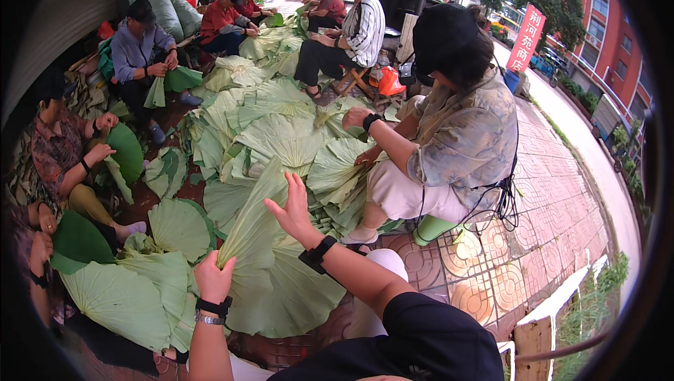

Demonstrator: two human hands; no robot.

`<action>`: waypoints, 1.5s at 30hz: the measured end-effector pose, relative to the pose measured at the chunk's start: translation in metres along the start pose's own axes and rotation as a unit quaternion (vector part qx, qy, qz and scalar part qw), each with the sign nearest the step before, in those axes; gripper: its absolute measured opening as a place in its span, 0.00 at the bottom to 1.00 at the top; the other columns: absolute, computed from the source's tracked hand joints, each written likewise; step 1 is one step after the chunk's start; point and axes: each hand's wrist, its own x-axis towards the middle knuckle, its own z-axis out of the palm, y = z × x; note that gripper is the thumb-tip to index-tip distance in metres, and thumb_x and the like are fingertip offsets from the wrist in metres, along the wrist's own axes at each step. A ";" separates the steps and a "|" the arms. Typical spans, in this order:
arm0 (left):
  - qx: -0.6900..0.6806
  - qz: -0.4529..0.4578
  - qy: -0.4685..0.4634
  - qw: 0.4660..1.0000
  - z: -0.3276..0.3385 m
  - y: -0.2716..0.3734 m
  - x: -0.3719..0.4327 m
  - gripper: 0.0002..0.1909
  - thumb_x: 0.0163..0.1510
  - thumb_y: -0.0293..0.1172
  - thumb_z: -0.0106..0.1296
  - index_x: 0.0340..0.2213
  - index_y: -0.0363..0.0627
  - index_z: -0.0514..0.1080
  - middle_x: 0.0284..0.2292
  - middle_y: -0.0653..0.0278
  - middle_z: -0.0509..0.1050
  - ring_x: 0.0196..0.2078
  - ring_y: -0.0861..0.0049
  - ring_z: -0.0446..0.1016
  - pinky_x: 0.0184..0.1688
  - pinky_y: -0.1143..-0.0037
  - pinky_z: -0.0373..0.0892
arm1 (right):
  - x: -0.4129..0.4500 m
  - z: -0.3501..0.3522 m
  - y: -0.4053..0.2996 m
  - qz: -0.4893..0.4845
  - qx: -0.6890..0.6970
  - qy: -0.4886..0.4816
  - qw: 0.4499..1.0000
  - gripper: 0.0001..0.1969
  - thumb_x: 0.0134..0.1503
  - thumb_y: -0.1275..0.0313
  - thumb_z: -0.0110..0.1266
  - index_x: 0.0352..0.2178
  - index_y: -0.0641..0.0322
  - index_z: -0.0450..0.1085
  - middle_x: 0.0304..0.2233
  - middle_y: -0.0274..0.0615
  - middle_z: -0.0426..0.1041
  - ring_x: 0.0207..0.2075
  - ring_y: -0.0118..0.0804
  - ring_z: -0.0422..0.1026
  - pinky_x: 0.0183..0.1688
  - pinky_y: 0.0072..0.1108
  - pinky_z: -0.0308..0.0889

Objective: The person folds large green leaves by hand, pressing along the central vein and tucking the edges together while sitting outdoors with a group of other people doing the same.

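My left hand (pixel 214 276) grips the gathered edge of a pale green lotus leaf (pixel 254 212), folded so that it stands up and leans away to the upper right. To the right of that leaf, my right hand (pixel 293 210) is raised with its fingers apart and nothing in it. Below and behind the held leaf spreads a broad flat lotus leaf (pixel 295 286); whether the two are joined I cannot tell. A large pile of lotus leaves (pixel 284 139) covers the ground ahead. Both my wrists wear dark bands.
Close on my right, a person in a patterned shirt (pixel 463 123) sits on a green stool (pixel 433 229). Several people sit around the pile, some handling leaves. More leaves (pixel 116 297) lie at left. A white-edged planter (pixel 534 333) stands at lower right. Paving tiles (pixel 542 212) border the road.
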 end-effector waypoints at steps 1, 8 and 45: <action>-0.003 0.005 0.002 1.000 -0.001 0.003 -0.001 0.15 0.43 0.35 0.64 0.24 0.37 0.70 0.21 0.51 0.73 0.25 0.54 0.73 0.28 0.64 0.66 | 0.001 0.000 0.011 0.001 -0.005 0.013 1.000 0.43 0.52 0.54 0.61 0.62 0.62 0.50 0.61 0.58 0.52 0.62 0.58 0.52 0.62 0.41 0.51; -0.049 -0.003 0.001 0.999 -0.016 -0.007 -0.011 0.15 0.42 0.33 0.64 0.23 0.35 0.70 0.18 0.53 0.72 0.20 0.60 0.70 0.25 0.69 0.65 | 0.001 -0.003 0.017 0.236 0.240 -0.137 0.932 0.48 0.55 0.49 0.58 0.64 0.69 0.44 0.61 0.60 0.57 0.62 0.47 0.59 0.61 0.29 0.55; -0.134 -0.079 -0.048 0.987 -0.028 -0.009 -0.013 0.10 0.50 0.28 0.59 0.30 0.33 0.71 0.21 0.67 0.70 0.24 0.82 0.64 0.28 0.76 0.64 | 0.025 -0.009 -0.002 0.101 0.094 -0.088 0.986 0.20 0.53 0.59 0.61 0.31 0.67 0.66 0.24 0.47 0.68 0.28 0.50 0.68 0.33 0.34 0.64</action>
